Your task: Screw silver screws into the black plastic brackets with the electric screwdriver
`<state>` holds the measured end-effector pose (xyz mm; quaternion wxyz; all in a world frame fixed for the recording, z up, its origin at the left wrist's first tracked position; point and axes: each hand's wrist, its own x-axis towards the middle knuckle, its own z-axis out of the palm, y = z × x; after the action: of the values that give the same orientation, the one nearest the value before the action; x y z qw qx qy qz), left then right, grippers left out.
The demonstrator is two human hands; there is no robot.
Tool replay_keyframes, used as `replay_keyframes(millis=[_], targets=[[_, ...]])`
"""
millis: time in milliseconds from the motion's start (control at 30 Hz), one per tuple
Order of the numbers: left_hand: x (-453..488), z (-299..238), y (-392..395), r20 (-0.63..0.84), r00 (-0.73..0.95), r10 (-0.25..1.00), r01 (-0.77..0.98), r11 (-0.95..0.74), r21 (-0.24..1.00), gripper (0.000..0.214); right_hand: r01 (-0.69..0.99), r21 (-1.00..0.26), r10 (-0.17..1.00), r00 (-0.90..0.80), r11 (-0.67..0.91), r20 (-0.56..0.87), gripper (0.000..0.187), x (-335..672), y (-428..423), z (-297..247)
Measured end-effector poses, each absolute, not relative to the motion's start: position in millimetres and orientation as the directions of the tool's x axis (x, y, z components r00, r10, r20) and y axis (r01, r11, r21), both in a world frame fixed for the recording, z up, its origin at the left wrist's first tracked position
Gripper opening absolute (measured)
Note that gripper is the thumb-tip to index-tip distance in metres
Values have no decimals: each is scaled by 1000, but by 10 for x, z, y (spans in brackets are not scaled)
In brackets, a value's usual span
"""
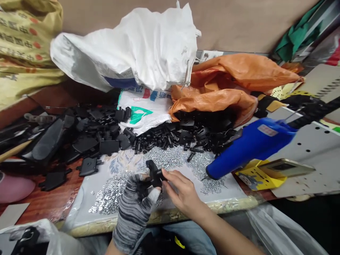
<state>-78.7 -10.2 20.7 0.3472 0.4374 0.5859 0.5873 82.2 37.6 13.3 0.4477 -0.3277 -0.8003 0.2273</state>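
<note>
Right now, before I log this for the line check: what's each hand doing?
Left: the gray-gloved left hand is closed on a black plastic part.
Right: the bare right hand has its fingertips on that part; grip cannot be told.

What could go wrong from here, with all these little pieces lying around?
The black plastic part, held by the gloved left hand and bare right hand, could slip and land among the loose silver nuts, scattering them. The silver screws lie unboxed near those nuts, so a careless sweep might mix them. The blue power screwdriver rests with its tip by the screws and could get knocked into them.
</note>
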Motion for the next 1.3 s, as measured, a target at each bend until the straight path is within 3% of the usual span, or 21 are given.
replay_keyframes(millis=[133, 300, 367, 433, 533, 900, 1100, 1233, 1300], targets=[[-832, 120, -84, 125, -256, 959, 176, -81, 981, 49, 326, -676, 736, -457, 661, 499, 49, 906, 209, 191], [-793, -52, -59, 52, -19, 998, 355, -42, 934, 27, 400, -706, 725, -648, 584, 232, 37, 1232, 120, 253], [-735, -73, -69, 11, -24, 1000, 345, -2, 939, 25, 637, -608, 830, -554, 474, 66, 27, 1435, 252, 204], [-667, -68, -79, -24, -47, 999, 316, 38, 948, 24, 878, -379, 944, -328, 291, -35, 20, 1616, 438, 119], [-557, -40, -81, -48, -43, 998, 251, 57, 966, 22, 971, -170, 981, -180, 166, -74, 16, 1768, 668, 5], [-289, -88, -43, -173, 105, 979, 48, 169, 984, 26, 963, -126, 958, -255, 240, -128, 15, 1809, 702, 12], [-270, -162, -39, -123, 126, 984, 59, 116, 991, 28, 934, -253, 956, -280, 251, -87, 13, 1783, 700, 141], [-236, -209, -2, -97, 85, 992, 148, 83, 985, 28, 638, -674, 872, -490, 373, 19, 13, 1574, 484, 296], [-218, -245, 12, -79, 47, 996, 193, 69, 979, 27, 483, -788, 841, -536, 381, 77, 11, 1436, 357, 309]])
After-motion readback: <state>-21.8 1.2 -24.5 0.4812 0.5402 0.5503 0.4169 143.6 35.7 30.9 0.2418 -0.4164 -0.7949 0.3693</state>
